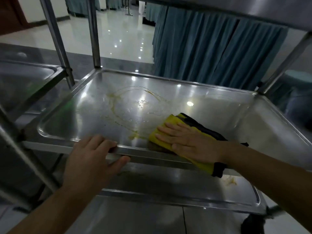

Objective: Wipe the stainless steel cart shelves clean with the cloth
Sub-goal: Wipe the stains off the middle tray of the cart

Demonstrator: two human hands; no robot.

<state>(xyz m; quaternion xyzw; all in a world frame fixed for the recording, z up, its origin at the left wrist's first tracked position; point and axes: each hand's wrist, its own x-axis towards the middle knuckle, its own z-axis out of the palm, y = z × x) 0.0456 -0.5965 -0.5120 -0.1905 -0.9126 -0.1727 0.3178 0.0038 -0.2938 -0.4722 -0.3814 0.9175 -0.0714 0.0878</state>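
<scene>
Wiping the middle shelf [194,97] toward the yellow oily ring [133,105].

My right hand [189,141], fingers flat, presses the near-right yellow-and-black cloth [170,132]; left hand [91,159] grips the near rim (I fear smearing oil leftward).

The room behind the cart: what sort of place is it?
Probably a banquet or function hall. Teal skirted table drapes, a glossy tiled floor reflecting ceiling lights, and the steel service cart suggest it.
</scene>
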